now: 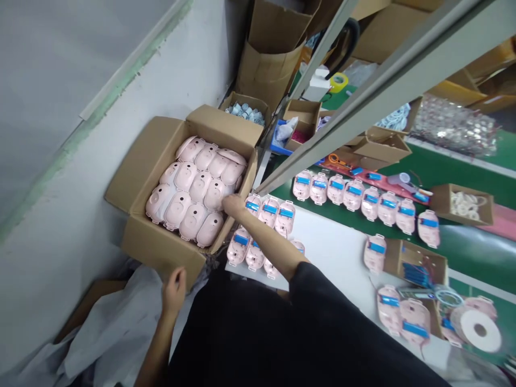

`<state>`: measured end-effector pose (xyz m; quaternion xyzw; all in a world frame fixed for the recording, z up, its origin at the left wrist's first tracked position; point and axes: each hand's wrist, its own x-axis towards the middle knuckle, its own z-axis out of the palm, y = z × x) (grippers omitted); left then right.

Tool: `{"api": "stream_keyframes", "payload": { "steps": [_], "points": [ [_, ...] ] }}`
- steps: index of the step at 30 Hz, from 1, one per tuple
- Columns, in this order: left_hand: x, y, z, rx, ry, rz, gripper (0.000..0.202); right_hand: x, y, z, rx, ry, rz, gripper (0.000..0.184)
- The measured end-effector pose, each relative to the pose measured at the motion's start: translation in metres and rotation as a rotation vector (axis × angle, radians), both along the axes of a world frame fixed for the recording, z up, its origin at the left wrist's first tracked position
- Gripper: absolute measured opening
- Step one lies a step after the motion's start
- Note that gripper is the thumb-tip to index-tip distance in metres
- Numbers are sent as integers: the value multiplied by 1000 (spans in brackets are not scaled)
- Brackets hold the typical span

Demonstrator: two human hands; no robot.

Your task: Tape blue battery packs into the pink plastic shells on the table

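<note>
Pink shells (192, 193) packed in tight rows inside open carton (161, 244), standing on floor-side left of the bench, flaps folded out so the load stays reachable from above

Nearest, left hand (174, 293) resting on carton's front bottom corner, fingers curled over the edge, apparently steadying the box; grip on cardboard only, nothing else held. Crumpled white plastic sheet (116, 328) lying just beside that hand, below the carton

Further out, right hand (233, 205) stretched across to the carton's right wall, fingertips touching the edge of a shell in the rightmost row; whether closed on it or merely resting there, cannot tell, thumb hidden

Just beyond that wrist, on white bench top (334, 247), cluster of pink halves with blue cells (264, 226) laid face up, kept near the carton. Longer row of same halves (355, 196) lined along green mat (475, 242), well apart from the hands

Farthest, small box of white round parts (246, 111), brown cartons leaning against the wall, yellow tape roll (339, 81) behind the grey frame rail (363, 113)
</note>
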<state>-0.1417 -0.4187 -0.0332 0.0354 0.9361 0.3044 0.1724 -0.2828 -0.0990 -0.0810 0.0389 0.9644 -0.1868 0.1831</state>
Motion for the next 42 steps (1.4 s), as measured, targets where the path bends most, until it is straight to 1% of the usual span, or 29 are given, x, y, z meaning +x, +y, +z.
{"api": "stream_keyframes", "payload": {
  "steps": [2, 4, 5, 6, 7, 9, 11, 13, 15, 17, 18, 19, 20, 22, 23, 24, 25, 26, 27, 28, 29, 31, 33, 34, 35, 36, 38, 40, 42],
  "points": [
    [-39, 35, -19, -13, 33, -111, 25, 32, 24, 19, -91, 76, 23, 20],
    [-86, 76, -39, -53, 58, -229, 26, 79, 50, 40, -255, 215, 70, 26],
    [-106, 95, -46, -74, 63, -270, 31, 108, 62, 50, -334, 298, 86, 29],
    [-122, 112, -50, -101, 64, -310, 37, 140, 72, 58, -388, 375, 83, 33],
    [-132, 126, -50, -126, 63, -343, 41, 174, 80, 65, -407, 437, 56, 35],
    [-139, 145, -45, -172, 56, -398, 39, 241, 89, 70, -381, 526, -40, 34],
    [-141, 155, -39, -207, 41, -447, 34, 304, 92, 66, -329, 566, -171, 31],
    [-147, 164, -36, -225, 8, -502, 31, 359, 94, 54, -280, 573, -367, 28],
    [-157, 172, -35, -234, -49, -521, 26, 408, 99, 38, -227, 563, -670, 27],
    [-163, 176, -30, -182, -155, -399, 27, 447, 106, 24, -170, 525, -992, 27],
    [-164, 176, -22, -161, -175, -331, 29, 463, 113, 18, -140, 499, -1118, 27],
    [-162, 175, -11, -158, -166, -275, 32, 476, 122, 13, -111, 464, -1204, 27],
    [-158, 174, 3, -173, -125, -245, 36, 486, 134, 9, -82, 418, -1253, 27],
    [-138, 180, 36, -210, 5, -276, 40, 496, 169, 3, -22, 295, -1286, 29],
    [-123, 189, 51, -197, 76, -333, 40, 495, 191, 0, 1, 225, -1291, 30],
    [-105, 204, 63, -148, 132, -418, 37, 491, 216, -3, 17, 158, -1293, 31],
    [-84, 225, 71, -72, 176, -521, 32, 483, 243, -7, 25, 99, -1297, 31],
    [-61, 252, 73, 12, 211, -631, 27, 472, 272, -11, 25, 51, -1301, 30],
    [-38, 284, 70, 86, 228, -751, 23, 459, 300, -15, 17, 11, -1303, 30],
    [-14, 320, 61, 133, 240, -861, 19, 444, 327, -21, 3, -22, -1304, 30],
    [9, 358, 48, 139, 233, -977, 16, 429, 352, -26, -18, -54, -1302, 31],
    [50, 434, 11, 105, 225, -1182, 12, 404, 392, -39, -85, -93, -1281, 36],
    [83, 498, -32, 23, 236, -1307, 16, 394, 414, -53, -167, -64, -1220, 43],
    [95, 524, -53, 3, 230, -1322, 19, 398, 419, -60, -196, -23, -1181, 46],
    [105, 543, -74, -18, 222, -1330, 21, 407, 419, -67, -206, 33, -1143, 46],
    [112, 557, -92, -37, 210, -1331, 22, 422, 415, -73, -199, 92, -1111, 44],
    [121, 569, -120, -71, 181, -1329, 25, 464, 397, -86, -174, 175, -1051, 39],
    [124, 565, -138, -110, 150, -1329, 27, 506, 371, -98, -214, 186, -984, 39],
    [124, 553, -146, -156, 133, -1310, 28, 533, 345, -109, -346, 122, -957, 49]
  ]
}}
